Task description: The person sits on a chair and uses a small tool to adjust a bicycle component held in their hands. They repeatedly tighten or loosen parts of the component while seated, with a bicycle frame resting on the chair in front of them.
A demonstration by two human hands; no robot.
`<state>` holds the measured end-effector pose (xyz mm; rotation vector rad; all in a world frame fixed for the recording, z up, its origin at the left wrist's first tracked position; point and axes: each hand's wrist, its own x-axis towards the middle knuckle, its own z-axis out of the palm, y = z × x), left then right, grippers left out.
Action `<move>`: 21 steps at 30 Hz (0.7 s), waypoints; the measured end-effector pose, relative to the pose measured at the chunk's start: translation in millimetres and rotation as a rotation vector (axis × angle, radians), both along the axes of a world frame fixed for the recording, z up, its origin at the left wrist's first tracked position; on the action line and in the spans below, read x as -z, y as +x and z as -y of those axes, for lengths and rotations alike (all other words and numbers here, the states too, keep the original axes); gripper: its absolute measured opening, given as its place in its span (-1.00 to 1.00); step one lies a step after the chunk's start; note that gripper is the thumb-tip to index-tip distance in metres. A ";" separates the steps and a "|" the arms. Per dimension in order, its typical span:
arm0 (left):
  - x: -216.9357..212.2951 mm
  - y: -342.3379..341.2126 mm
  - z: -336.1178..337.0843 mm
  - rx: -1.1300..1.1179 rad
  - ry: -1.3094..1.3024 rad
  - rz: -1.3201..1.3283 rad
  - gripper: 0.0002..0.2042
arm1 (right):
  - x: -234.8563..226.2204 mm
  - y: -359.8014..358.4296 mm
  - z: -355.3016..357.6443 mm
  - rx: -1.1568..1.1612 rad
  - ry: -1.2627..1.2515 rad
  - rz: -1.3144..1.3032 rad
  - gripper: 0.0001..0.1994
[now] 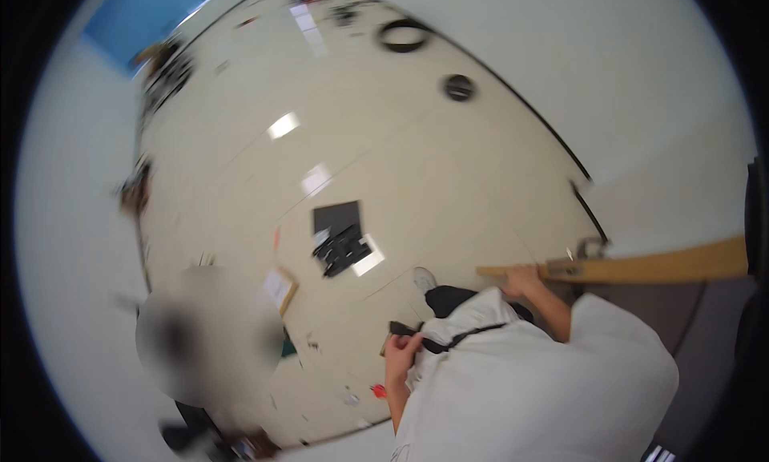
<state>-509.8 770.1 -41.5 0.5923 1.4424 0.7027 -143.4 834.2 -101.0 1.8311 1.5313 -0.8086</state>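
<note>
My left hand (399, 356) is closed on a small black object with a black strap (448, 339), held against my white shirt (529, 390). My right hand (521, 281) reaches out to the right and grips the end of a wooden door edge (657, 265), beside a metal fitting (589, 247). My white shoe tip (424, 278) shows on the floor below. The picture is blurred, so I cannot make out what the black object is.
The cream tiled floor (400, 157) carries a black square mat (336, 217), a pile of black parts (343, 250), a cardboard sheet (280, 289), a black ring (403, 36) and a black disc (459, 87). Another person (204, 338) stands at lower left. White walls bound both sides.
</note>
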 end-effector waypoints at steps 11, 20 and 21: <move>-7.0 -83.7 -190.1 0.564 0.049 0.040 -0.85 | -41.6 -6.6 -36.7 0.515 0.256 0.178 -0.49; 9.1 -160.0 -255.2 0.536 0.041 0.042 -0.76 | -22.6 9.8 16.4 0.791 0.224 0.224 -0.68; 17.4 -176.6 -246.1 0.492 0.024 0.050 -0.75 | -33.1 4.9 23.7 0.835 0.175 0.225 -0.68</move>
